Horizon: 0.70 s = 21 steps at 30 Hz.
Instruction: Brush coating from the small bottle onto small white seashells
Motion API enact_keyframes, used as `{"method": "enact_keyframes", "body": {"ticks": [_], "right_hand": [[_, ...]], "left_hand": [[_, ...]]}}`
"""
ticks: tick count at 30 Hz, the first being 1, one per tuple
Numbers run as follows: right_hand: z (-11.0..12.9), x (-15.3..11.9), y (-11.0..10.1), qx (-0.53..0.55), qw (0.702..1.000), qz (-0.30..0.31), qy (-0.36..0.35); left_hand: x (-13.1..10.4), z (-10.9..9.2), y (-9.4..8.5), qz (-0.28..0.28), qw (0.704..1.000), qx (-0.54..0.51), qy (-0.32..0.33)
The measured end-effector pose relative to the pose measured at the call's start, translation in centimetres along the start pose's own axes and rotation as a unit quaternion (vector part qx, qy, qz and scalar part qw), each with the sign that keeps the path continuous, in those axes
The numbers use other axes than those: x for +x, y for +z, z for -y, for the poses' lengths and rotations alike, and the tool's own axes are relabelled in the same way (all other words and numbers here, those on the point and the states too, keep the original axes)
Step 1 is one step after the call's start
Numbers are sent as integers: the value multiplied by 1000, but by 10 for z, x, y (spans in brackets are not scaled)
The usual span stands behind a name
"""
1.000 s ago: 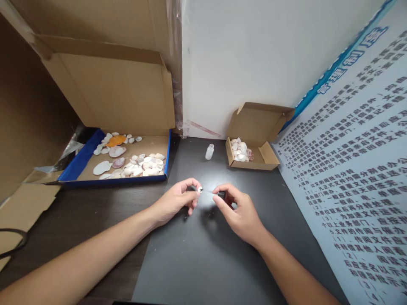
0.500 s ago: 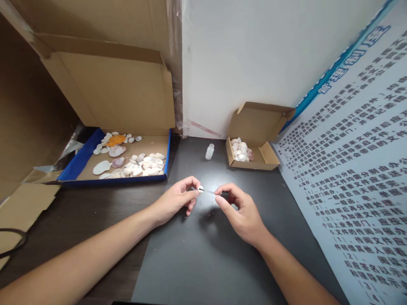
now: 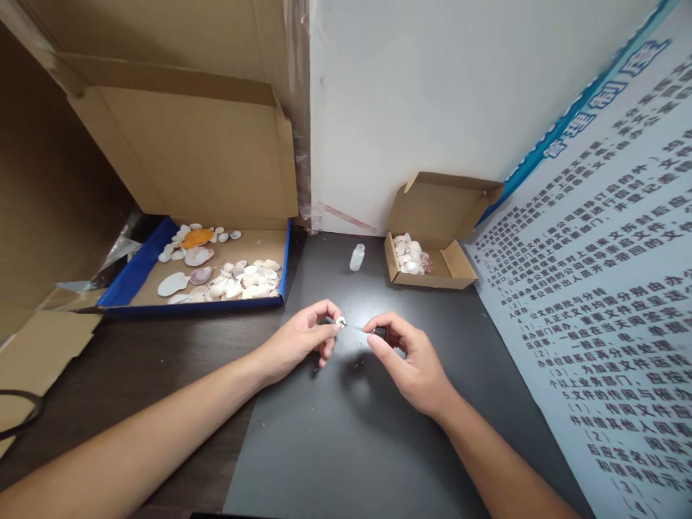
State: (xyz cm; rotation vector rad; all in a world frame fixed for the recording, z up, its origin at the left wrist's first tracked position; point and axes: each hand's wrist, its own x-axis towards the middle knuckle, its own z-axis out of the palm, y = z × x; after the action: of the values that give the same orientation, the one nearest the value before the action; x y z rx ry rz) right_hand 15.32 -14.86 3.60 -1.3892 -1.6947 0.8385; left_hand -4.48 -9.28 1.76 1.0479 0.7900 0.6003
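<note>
Between the thumb and index finger of my left hand (image 3: 308, 336) is a small white shell (image 3: 340, 321) with dark marks on it. My right hand (image 3: 405, 359) grips a black-capped applicator brush (image 3: 379, 332), whose thin, pale stem points left at the shell. The dark tip of the brush is at the shell's face. Behind both hands, a small open glass bottle (image 3: 357, 257) with whitish contents stands upright on the dark grey mat (image 3: 318, 447).
At the back left is an open blue-edged box (image 3: 189, 308) of white, purple and orange shells. An open small cardboard box (image 3: 432, 280) with shells stands at the back right, beside a printed board (image 3: 621, 274). A white panel (image 3: 432, 94) rises behind.
The shell in my left hand now shows more dark marks. My right hand and the brush have shifted very slightly; the boxes and bottle stay in place.
</note>
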Motion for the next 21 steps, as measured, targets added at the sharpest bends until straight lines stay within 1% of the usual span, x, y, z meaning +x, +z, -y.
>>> {"method": "enact_keyframes", "body": {"ticks": [4,7,9,12,16,19,21], "right_hand": [[0,0,0,-13,1000,-17,3],[1,0,-1,22,1000,3,-3],[1,0,-1,14,1000,6,-4],[1,0,-2,-6,1000,-11,6],[0,0,-4,-1,1000,9,4],[-1,2,-5,-36,999,-19,16],[-2,3,-6,-17,1000,-16,19]], "left_hand": [[0,-1,2,-4,1000,0,0],[0,-1,2,-6,1000,-1,5],[0,-1,2,-3,1000,-1,6],[0,0,1,1,1000,3,4],[0,-1,1,2,1000,-2,2],[0,-2,3,-4,1000,-7,1],[0,-3,3,-6,1000,-9,1]]}}
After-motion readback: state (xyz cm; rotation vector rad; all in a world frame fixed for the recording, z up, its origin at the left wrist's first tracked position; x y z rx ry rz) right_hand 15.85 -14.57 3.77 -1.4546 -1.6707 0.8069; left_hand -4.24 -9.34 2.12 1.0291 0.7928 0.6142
